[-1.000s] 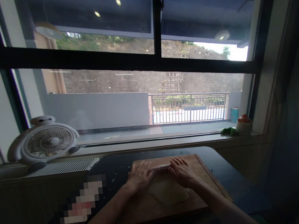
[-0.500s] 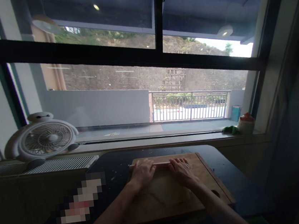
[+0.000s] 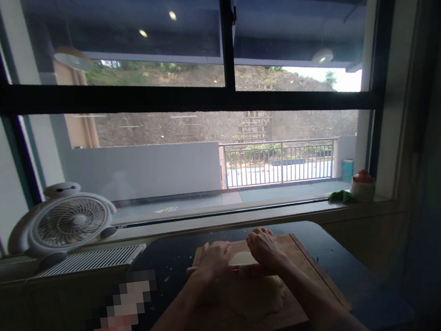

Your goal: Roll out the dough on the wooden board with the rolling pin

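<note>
A wooden cutting board lies on the dark table. On it a thin, pale sheet of dough is spread, reaching under and beyond a rolling pin. The pin lies crosswise, its left end sticking out past my left wrist. My left hand rests over its left part, open, with the fingers reaching forward past it. My right hand lies over the right part, also open, its fingers forward of the pin and slightly bent. The pin is under the palms or wrists; its right end is hidden.
A white fan stands by the sill at left, above a slatted vent. A pixelated patch covers something on the table's left. A green cloth-like thing and a white jar sit on the sill at right.
The rolling pin now lies nearer me on the board, under my palms or wrists instead of my fingers. More dough shows beyond it. The view has tilted slightly upward.
</note>
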Demonstrator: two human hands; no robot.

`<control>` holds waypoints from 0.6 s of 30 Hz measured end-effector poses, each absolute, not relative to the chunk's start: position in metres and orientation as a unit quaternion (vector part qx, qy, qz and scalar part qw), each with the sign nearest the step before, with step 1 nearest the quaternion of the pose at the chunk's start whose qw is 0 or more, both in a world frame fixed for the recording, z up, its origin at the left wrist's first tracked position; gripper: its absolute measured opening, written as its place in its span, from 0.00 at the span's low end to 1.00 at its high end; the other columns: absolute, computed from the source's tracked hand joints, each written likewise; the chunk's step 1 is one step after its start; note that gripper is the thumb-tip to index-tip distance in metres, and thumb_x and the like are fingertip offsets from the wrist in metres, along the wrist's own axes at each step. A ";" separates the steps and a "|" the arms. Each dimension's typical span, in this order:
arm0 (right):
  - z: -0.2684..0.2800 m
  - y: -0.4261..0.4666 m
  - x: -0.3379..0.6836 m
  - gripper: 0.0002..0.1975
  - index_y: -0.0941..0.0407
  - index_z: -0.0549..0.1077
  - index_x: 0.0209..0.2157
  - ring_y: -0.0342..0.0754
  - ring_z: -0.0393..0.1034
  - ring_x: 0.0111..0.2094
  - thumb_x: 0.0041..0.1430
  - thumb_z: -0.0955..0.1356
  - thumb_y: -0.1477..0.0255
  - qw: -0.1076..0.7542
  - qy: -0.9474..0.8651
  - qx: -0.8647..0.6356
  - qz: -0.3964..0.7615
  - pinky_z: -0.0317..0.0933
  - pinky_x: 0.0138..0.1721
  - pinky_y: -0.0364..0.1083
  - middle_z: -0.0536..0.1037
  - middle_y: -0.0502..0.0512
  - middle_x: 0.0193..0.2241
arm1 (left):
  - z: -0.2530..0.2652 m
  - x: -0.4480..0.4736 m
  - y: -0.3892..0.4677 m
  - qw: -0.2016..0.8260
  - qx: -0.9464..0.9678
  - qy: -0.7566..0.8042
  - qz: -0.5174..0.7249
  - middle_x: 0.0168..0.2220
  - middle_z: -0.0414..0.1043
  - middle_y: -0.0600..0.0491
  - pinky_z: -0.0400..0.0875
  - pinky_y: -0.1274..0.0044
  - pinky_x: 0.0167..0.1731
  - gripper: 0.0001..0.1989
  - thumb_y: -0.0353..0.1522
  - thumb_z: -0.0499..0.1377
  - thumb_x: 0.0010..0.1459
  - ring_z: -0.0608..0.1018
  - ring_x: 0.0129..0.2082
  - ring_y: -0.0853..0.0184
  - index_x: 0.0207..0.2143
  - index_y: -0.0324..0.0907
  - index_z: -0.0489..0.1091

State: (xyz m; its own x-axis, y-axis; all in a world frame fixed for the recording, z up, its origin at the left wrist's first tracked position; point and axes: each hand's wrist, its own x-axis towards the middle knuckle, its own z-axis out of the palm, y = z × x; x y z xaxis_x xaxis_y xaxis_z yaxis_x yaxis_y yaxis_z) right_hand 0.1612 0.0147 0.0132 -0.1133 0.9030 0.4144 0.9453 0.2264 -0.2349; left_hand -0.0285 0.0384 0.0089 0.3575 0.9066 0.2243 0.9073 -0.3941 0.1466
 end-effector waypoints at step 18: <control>-0.021 -0.037 0.139 0.18 0.52 0.70 0.45 0.53 0.62 0.48 0.62 0.54 0.64 0.263 -0.698 -0.666 0.009 0.51 0.49 0.52 0.72 0.57 0.45 | -0.019 -0.031 -0.019 0.050 -0.817 -0.561 -0.121 0.56 0.64 0.51 0.43 0.59 0.59 0.26 0.43 0.37 0.63 0.59 0.60 0.58 0.53 0.45 0.65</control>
